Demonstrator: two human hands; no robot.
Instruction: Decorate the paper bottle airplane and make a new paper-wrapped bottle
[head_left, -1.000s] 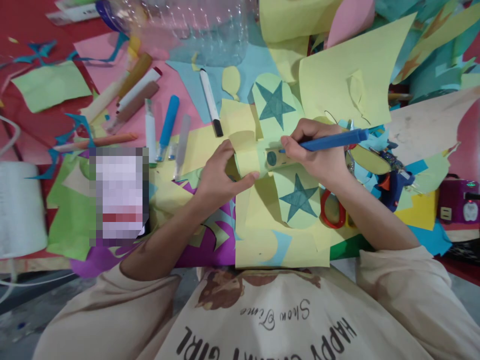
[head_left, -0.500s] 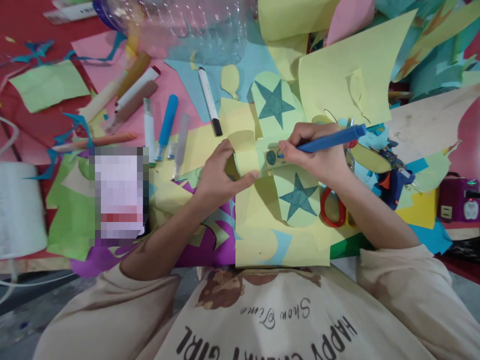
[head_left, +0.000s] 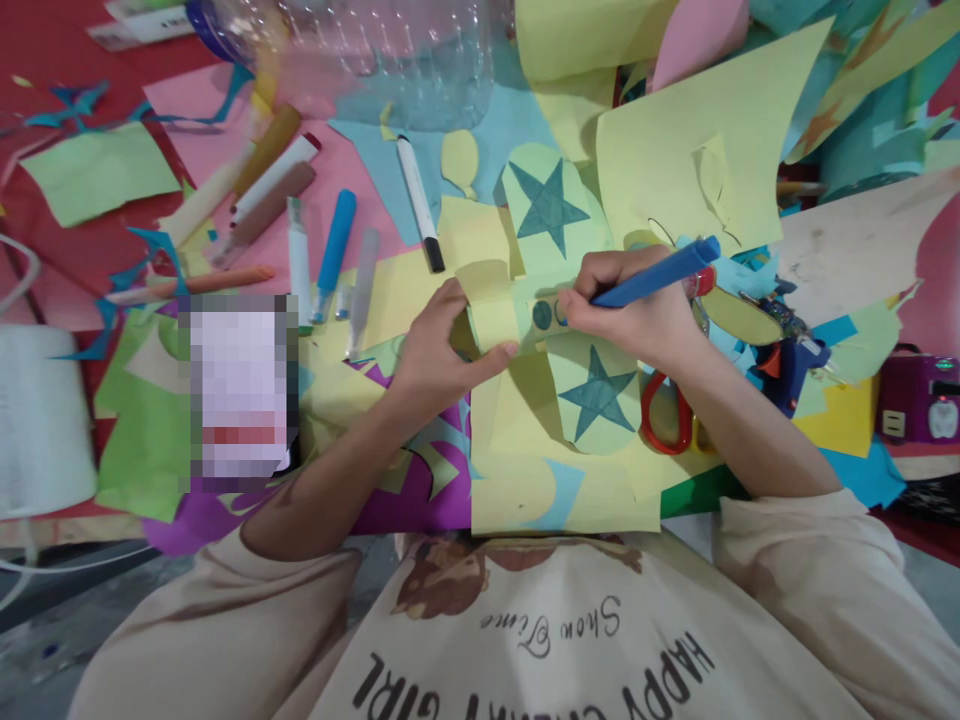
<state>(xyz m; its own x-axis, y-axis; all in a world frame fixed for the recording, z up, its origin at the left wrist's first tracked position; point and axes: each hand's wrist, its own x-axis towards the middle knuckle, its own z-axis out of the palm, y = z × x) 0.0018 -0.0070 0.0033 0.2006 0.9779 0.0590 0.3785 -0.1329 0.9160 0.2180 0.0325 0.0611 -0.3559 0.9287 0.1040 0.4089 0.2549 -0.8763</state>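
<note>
A blue marker (head_left: 660, 272) lies in the pinch of my right hand (head_left: 637, 305), its tip down at a paper cutout near a dark-coloured circle (head_left: 541, 316). My left hand (head_left: 442, 345) steadies the same pale green and yellow paper cutout (head_left: 495, 315), thumb at the near edge and fingers at the far edge of its folded yellow part. On the cutout's two rounded flaps are dark teal stars: the upper star (head_left: 550, 203) beyond my hands and the lower star (head_left: 597, 394) nearer to me. My right fingers hide part of the middle strip.
Several markers lie at the left, among them a blue one (head_left: 337, 240) and a white one with a black cap (head_left: 420, 200). Red-handled scissors (head_left: 666, 415) sit beside my right forearm. A clear plastic bottle (head_left: 375, 60) lies at the back; a phone with a blurred screen (head_left: 238, 380) is left.
The marker's rear end has tipped slightly up and to the left, with small motion in my right hand. My left hand and the cutout stay in place.
</note>
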